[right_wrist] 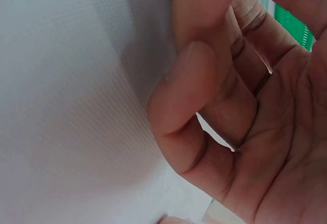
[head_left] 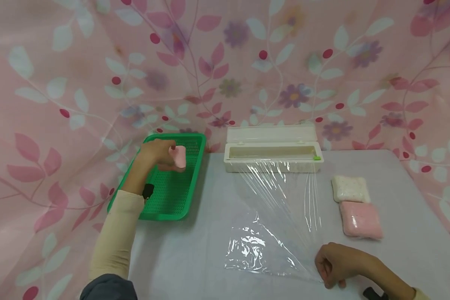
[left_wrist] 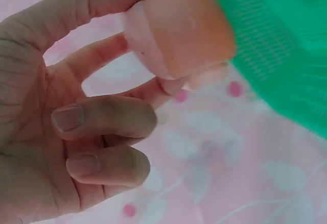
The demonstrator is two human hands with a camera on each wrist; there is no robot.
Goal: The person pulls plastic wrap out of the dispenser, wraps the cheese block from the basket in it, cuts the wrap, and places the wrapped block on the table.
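Observation:
My left hand (head_left: 158, 153) is over the green basket (head_left: 190, 196), pinching a pink bar of soap (head_left: 179, 156) between thumb and fingers. The left wrist view shows the soap (left_wrist: 179, 30) close up, with two fingers curled beneath it. A sheet of clear plastic wrap (head_left: 262, 246) stretches from the white dispenser box (head_left: 273, 166) down across the table. At the sheet's near right corner, my right hand (head_left: 339, 264) pinches the film with curled fingers. In the right wrist view those fingers (right_wrist: 189, 91) are bent close over the white cloth, and the film barely shows.
On the right lie a wrapped white bar (head_left: 350, 189) and a wrapped pink bar (head_left: 361, 221), one in front of the other. The dispenser's lid (head_left: 271, 134) stands raised, and a green slider (head_left: 316, 158) sits on its edge. A floral curtain (head_left: 225, 62) hangs behind the table.

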